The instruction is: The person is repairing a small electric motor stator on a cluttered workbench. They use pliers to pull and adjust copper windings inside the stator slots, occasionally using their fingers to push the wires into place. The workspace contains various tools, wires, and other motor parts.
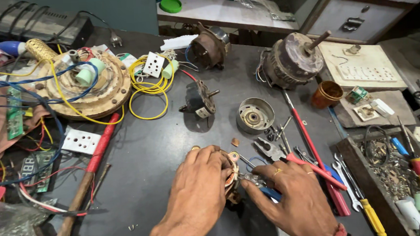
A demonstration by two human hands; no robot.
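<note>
My left hand (198,186) grips a small motor stator with copper windings (232,175) near the front of the dark table (149,151). My right hand (292,195) presses in from the right and holds blue-handled pliers (265,190), their jaws at the stator. A round metal motor end cap (254,114) lies just beyond my hands. A small black motor (198,99) stands farther back.
A red-handled hammer (85,184) lies at the left. A large fan stator with wires (84,84) sits at back left, two old motors (291,59) at the back. Screwdrivers and spanners (320,164) lie to the right beside a tray of parts (393,179). A copper cup (326,94) stands at right.
</note>
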